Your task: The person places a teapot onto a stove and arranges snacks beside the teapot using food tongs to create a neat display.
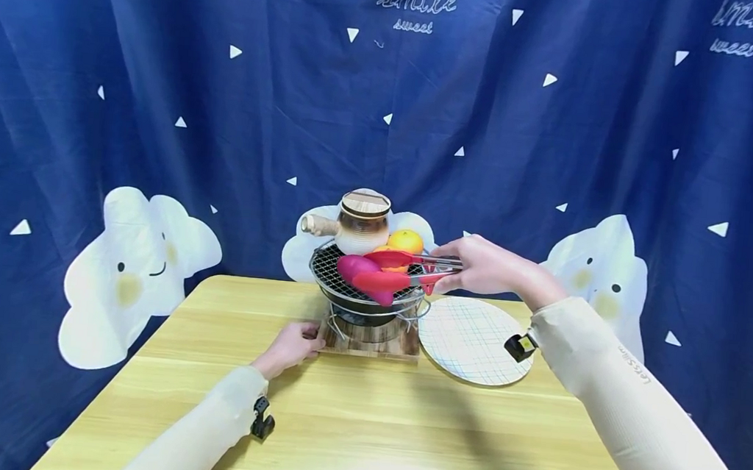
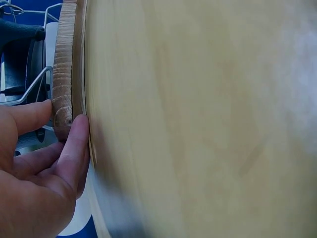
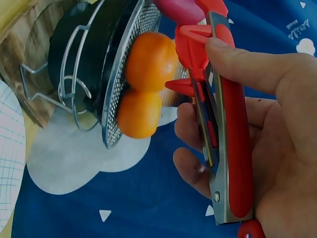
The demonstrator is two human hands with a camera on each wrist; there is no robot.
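My left hand pinches the front left corner of a wooden board between thumb and fingers. On that board stands a dark grill stove with a round wire mesh. My right hand holds red-tipped metal tongs by their handles. In the head view the tongs' red heads lie over a smooth magenta oblong that looks like a sweet potato, partly hidden by them. Two orange fruits rest on the mesh beside the tongs. Behind them is a brown-and-cream teapot with a side handle.
To the right of the stove lies a round white plate with a blue grid pattern, near the right forearm. The wooden table extends in front. A blue curtain with clouds hangs right behind the table.
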